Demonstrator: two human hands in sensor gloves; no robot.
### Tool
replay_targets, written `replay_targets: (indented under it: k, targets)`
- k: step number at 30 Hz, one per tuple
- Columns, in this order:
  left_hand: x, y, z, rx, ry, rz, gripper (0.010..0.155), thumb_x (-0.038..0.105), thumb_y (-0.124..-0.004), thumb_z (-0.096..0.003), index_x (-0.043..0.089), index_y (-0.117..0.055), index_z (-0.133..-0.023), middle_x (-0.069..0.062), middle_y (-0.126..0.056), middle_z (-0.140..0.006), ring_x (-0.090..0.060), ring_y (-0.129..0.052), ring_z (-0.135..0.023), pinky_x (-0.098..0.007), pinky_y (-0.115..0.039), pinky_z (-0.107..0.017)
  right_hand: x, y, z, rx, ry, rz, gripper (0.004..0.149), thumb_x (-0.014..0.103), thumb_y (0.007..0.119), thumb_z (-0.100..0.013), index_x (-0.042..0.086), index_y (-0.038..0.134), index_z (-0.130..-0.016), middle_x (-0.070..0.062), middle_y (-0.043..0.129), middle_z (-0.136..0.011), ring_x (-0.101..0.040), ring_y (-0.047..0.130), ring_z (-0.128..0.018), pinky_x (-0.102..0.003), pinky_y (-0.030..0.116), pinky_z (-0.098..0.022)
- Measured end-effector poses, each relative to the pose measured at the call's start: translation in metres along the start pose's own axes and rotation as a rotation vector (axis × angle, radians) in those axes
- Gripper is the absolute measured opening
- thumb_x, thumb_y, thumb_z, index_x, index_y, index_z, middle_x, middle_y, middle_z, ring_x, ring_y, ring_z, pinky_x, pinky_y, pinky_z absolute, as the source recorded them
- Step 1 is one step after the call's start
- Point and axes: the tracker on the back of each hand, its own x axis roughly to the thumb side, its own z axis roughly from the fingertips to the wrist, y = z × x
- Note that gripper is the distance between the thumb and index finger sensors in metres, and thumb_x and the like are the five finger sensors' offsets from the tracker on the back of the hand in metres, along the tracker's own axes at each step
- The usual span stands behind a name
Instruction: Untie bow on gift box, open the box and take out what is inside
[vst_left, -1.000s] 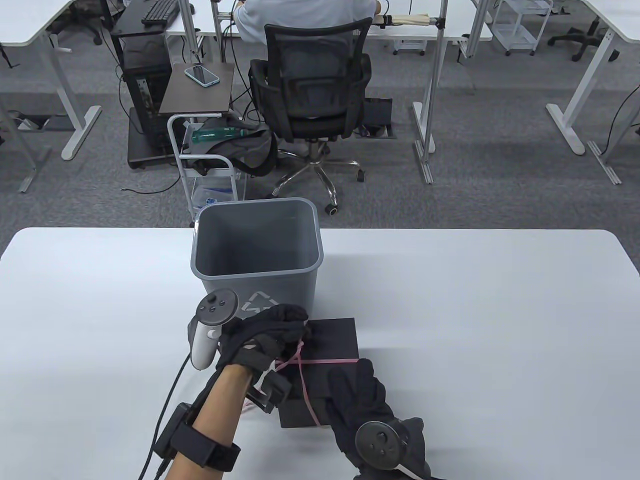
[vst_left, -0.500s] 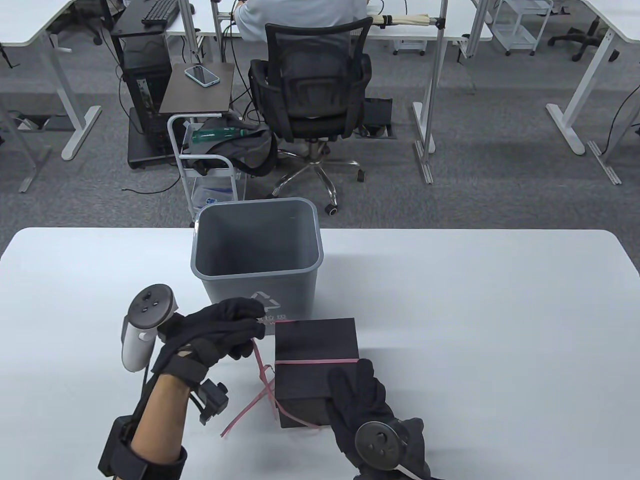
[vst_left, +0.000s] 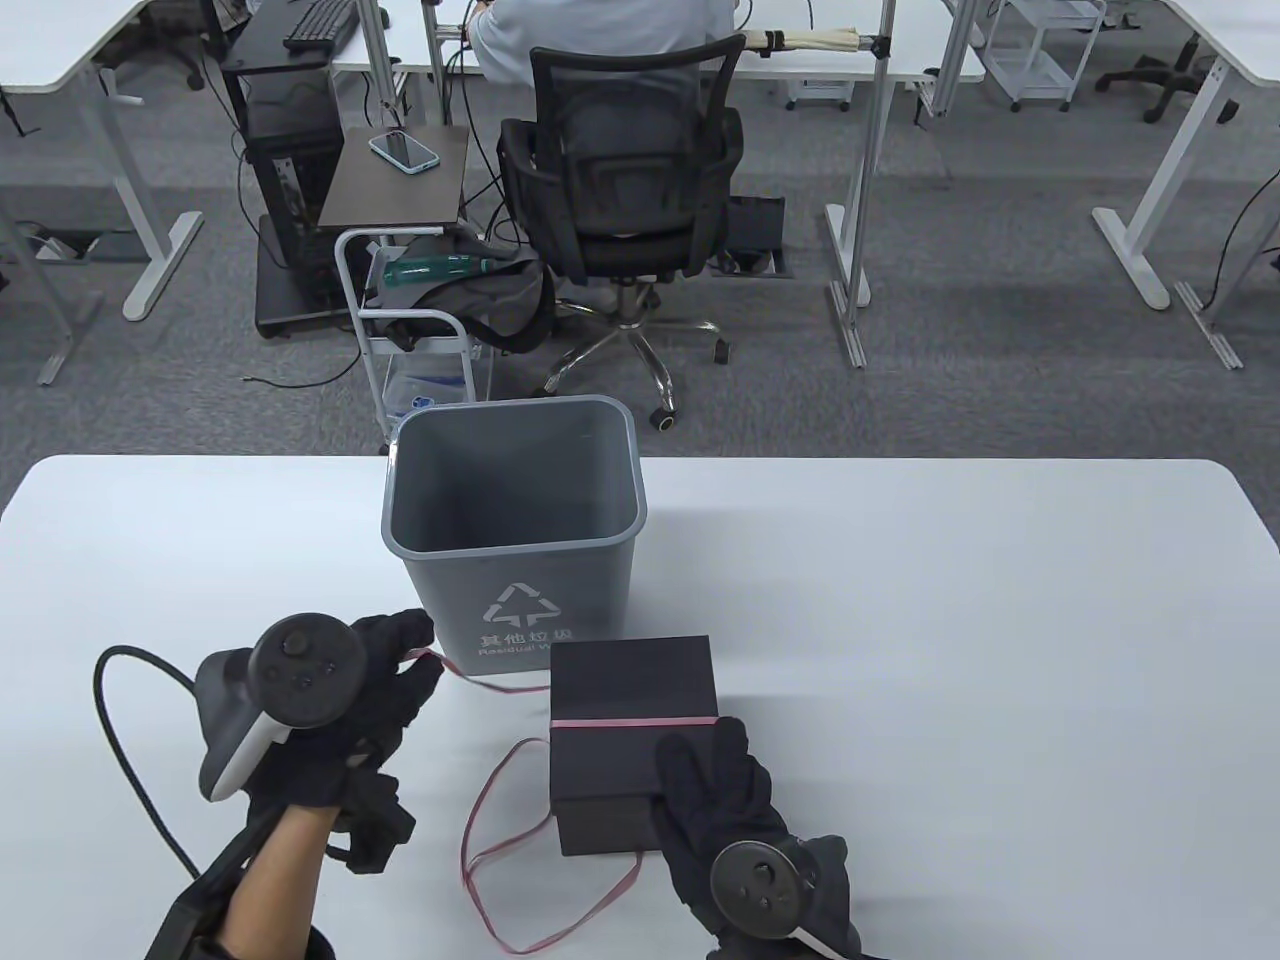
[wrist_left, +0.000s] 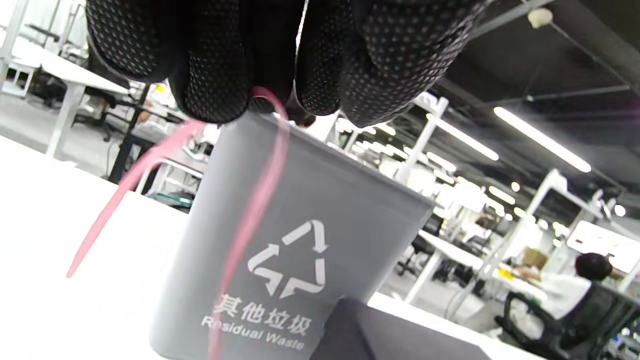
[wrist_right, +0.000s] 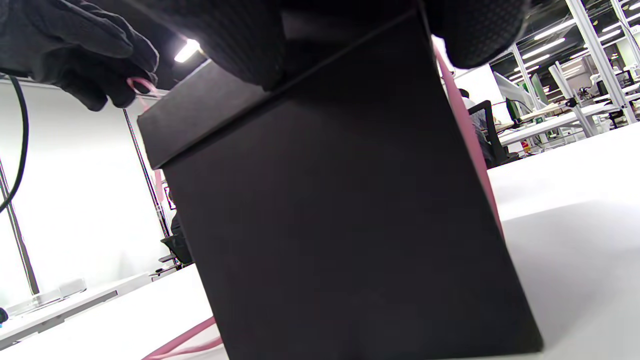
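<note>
A black gift box (vst_left: 632, 700) with its lid on stands on the white table (vst_left: 950, 640) in front of the bin. A thin pink ribbon (vst_left: 520, 860) still crosses the lid as one band, and its loose end trails in loops on the table left of the box. My left hand (vst_left: 400, 665) is out to the left of the box and pinches the ribbon (wrist_left: 260, 200) between its fingertips (wrist_left: 220, 95). My right hand (vst_left: 715, 790) rests on the box's near right corner with its fingers flat on the lid. The box (wrist_right: 340, 225) fills the right wrist view.
A grey waste bin (vst_left: 512, 520) stands just behind the box and is seen close up as the bin (wrist_left: 300, 250) in the left wrist view. Beyond the table are an office chair (vst_left: 620, 190) with a seated person, a small cart and other desks.
My left hand has pulled the ribbon away to the left and the bow has come undone. The lengthwise band is off the lid and lies slack on the table. My right hand has stayed put.
</note>
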Motion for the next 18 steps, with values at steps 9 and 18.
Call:
replay_targets:
  k: [9,18]
  targets:
    - [0.032,-0.078,0.006,-0.142,-0.188,-0.088,0.061,0.038,-0.088,-0.0575,0.015,-0.069,-0.11,-0.023,-0.074,-0.112,-0.046,-0.082,-0.092,-0.059,-0.073,-0.067,-0.001,-0.001,0.0,-0.005,-0.004,-0.01,0.064,0.04,0.071,-0.065,0.017,0.046,-0.118,-0.036,0.027,-0.111,-0.056,0.054,-0.084,-0.05,0.068,-0.064]
    - [0.09,-0.103,-0.015,-0.109,-0.25,-0.336,0.057,0.042,-0.089,-0.0551,0.021,-0.076,-0.106,-0.015,-0.092,-0.094,-0.033,-0.099,-0.068,-0.049,-0.084,-0.056,-0.003,0.0,0.0,-0.001,-0.003,-0.017,0.063,0.04,0.071,-0.065,0.017,0.046,-0.118,-0.035,0.027,-0.111,-0.056,0.054,-0.084,-0.05,0.068,-0.064]
